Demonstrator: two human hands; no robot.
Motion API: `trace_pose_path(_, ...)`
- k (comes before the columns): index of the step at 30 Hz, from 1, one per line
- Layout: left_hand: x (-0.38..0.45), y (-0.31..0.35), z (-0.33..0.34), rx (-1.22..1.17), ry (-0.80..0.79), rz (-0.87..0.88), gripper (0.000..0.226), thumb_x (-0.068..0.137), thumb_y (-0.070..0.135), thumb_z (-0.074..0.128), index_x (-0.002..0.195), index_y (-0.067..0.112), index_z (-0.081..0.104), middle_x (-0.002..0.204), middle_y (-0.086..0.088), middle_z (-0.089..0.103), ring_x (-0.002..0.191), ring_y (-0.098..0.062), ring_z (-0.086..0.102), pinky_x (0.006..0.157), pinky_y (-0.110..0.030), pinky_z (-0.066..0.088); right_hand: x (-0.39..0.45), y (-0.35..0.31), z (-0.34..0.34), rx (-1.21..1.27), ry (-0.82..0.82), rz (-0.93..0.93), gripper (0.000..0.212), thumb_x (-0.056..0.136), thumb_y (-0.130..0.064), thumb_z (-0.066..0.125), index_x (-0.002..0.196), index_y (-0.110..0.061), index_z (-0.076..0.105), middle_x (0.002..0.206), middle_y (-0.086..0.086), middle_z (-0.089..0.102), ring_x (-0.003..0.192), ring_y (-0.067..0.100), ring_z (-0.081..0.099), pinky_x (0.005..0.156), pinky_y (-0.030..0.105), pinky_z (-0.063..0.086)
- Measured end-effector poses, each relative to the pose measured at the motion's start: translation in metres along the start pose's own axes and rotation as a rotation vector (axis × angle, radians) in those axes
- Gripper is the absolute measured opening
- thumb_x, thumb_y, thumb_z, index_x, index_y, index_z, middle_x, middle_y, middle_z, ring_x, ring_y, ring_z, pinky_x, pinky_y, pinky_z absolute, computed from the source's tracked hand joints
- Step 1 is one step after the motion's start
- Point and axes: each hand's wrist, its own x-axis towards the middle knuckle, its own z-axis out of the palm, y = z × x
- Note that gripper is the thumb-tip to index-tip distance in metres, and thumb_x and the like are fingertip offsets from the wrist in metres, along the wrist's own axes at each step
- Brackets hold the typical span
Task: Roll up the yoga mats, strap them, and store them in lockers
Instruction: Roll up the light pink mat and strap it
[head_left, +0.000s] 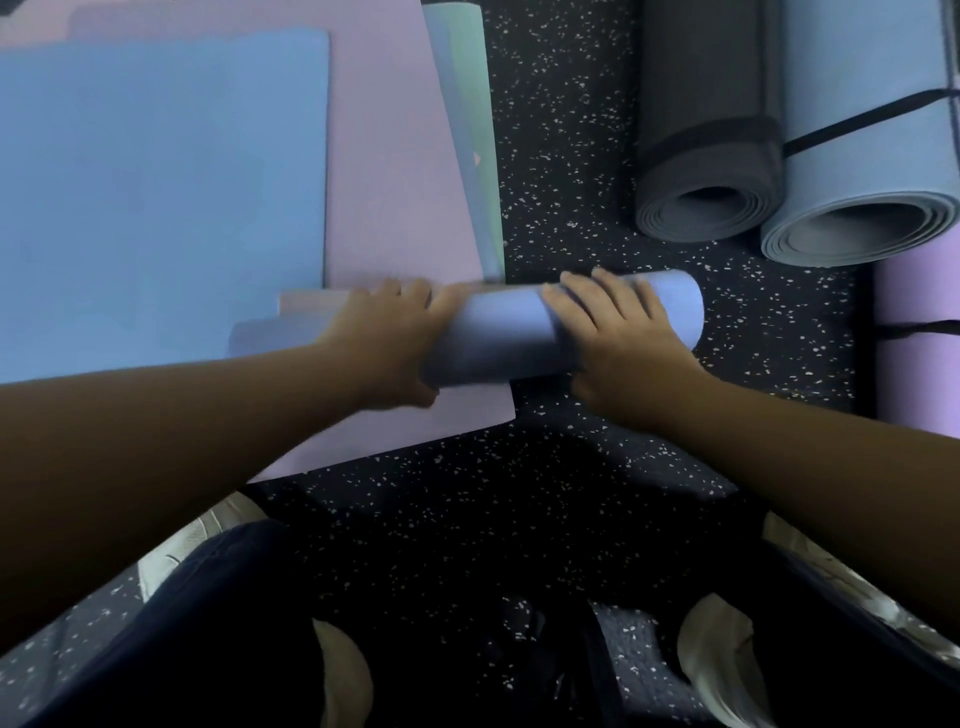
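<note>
A periwinkle mat roll (498, 338) lies crosswise on the floor, at the near end of the flat mats. My left hand (387, 343) cups its left part, fingers bent over the far side and thumb on the near side. My right hand (618, 338) presses on top of its right part with fingers spread and fairly straight. The roll's right end (680, 306) sticks out past my right hand. Flat mats lie overlapped behind it: a blue mat (156, 197), a lilac mat (395, 171) and a green mat (467, 104).
Three strapped rolls lie at the right: a dark grey roll (706, 130), a light blue roll (872, 156) and a purple roll (919, 353). The floor (561, 156) is black speckled rubber. My knees and shoes fill the bottom of the view.
</note>
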Motion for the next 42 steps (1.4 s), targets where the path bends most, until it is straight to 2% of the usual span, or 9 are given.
trace_pose_path(6, -0.027, 0.012, 0.014, 0.087, -0.032, 0.078, 0.093, 0.075, 0.052, 0.063, 0.145, 0.026, 0.009, 0.135, -0.004, 0.038, 0.117, -0.029, 0.044, 0.090, -0.040, 0.040, -0.034, -0.009, 0.015, 0.045, -0.012, -0.122, 0.077, 0.064, -0.038, 0.044, 0.135, -0.009, 0.038, 0.132, 0.018, 0.053, 0.120, 0.033, 0.041, 0.098, 0.057, 0.039)
trace_pose_path(14, -0.020, 0.006, 0.021, 0.064, -0.040, 0.095, 0.102, 0.070, 0.064, 0.066, 0.146, 0.027, 0.008, 0.138, -0.003, 0.038, 0.122, -0.028, 0.044, 0.099, -0.041, 0.037, -0.025, -0.005, 0.009, -0.030, -0.187, -0.146, 0.085, 0.069, -0.054, 0.047, 0.140, -0.008, 0.035, 0.142, 0.014, 0.047, 0.131, 0.035, 0.042, 0.099, 0.061, 0.037)
trace_pose_path(17, -0.016, -0.002, 0.021, 0.037, 0.005, 0.126, 0.110, 0.063, 0.079, 0.055, 0.143, 0.029, -0.002, 0.144, -0.007, 0.036, 0.126, -0.032, 0.043, 0.102, -0.049, 0.033, -0.017, -0.001, 0.008, -0.057, -0.202, -0.131, 0.095, 0.069, -0.067, 0.052, 0.142, -0.011, 0.030, 0.146, 0.012, 0.043, 0.134, 0.038, 0.039, 0.100, 0.065, 0.032)
trace_pose_path(19, -0.015, -0.006, 0.020, 0.026, 0.089, 0.149, 0.109, 0.058, 0.083, 0.046, 0.141, 0.024, 0.006, 0.138, -0.014, 0.045, 0.119, -0.036, 0.050, 0.097, -0.055, 0.038, -0.012, 0.001, 0.006, -0.066, -0.206, -0.127, 0.094, 0.072, -0.069, 0.046, 0.144, -0.014, 0.023, 0.148, 0.013, 0.041, 0.136, 0.039, 0.036, 0.101, 0.065, 0.030)
trace_pose_path(22, -0.011, -0.007, 0.025, 0.070, 0.209, 0.210, 0.104, 0.061, 0.080, 0.047, 0.138, 0.013, 0.030, 0.127, -0.020, 0.057, 0.107, -0.038, 0.061, 0.087, -0.063, 0.044, -0.007, 0.004, 0.004, -0.084, -0.227, -0.130, 0.090, 0.077, -0.070, 0.036, 0.145, -0.014, 0.021, 0.148, 0.013, 0.040, 0.137, 0.037, 0.036, 0.101, 0.066, 0.030)
trace_pose_path(25, -0.010, -0.007, 0.029, 0.113, 0.268, 0.251, 0.092, 0.073, 0.076, 0.038, 0.138, 0.012, 0.034, 0.129, -0.021, 0.057, 0.111, -0.037, 0.060, 0.088, -0.066, 0.042, -0.004, 0.006, 0.001, -0.079, -0.255, -0.116, 0.089, 0.079, -0.068, 0.033, 0.148, -0.012, 0.026, 0.149, 0.012, 0.040, 0.137, 0.036, 0.036, 0.101, 0.066, 0.031)
trace_pose_path(31, -0.008, -0.006, 0.033, 0.106, 0.295, 0.262, 0.079, 0.077, 0.066, 0.032, 0.138, 0.015, 0.035, 0.128, -0.020, 0.057, 0.112, -0.036, 0.059, 0.089, -0.067, 0.040, -0.002, 0.006, -0.008, -0.009, -0.248, -0.025, 0.087, 0.080, -0.064, 0.019, 0.152, -0.025, -0.009, 0.161, -0.001, -0.002, 0.148, 0.020, -0.006, 0.115, 0.055, 0.000)
trace_pose_path(35, -0.005, -0.005, 0.034, 0.153, 0.343, 0.266, 0.075, 0.082, 0.064, 0.037, 0.138, 0.013, 0.035, 0.129, -0.020, 0.056, 0.115, -0.037, 0.057, 0.091, -0.068, 0.039, 0.003, 0.008, -0.013, -0.039, -0.282, -0.008, 0.076, 0.093, -0.060, 0.023, 0.151, -0.027, -0.012, 0.161, -0.002, -0.005, 0.148, 0.018, -0.009, 0.115, 0.055, 0.001)
trace_pose_path(42, -0.001, -0.006, 0.031, 0.196, 0.449, 0.277, 0.083, 0.073, 0.058, 0.061, 0.137, 0.010, 0.039, 0.132, -0.019, 0.054, 0.116, -0.037, 0.056, 0.091, -0.068, 0.039, 0.011, 0.009, -0.022, 0.036, -0.313, 0.148, 0.064, 0.096, -0.057, 0.018, 0.151, -0.035, -0.007, 0.161, -0.002, 0.004, 0.148, 0.018, -0.007, 0.117, 0.053, 0.000)
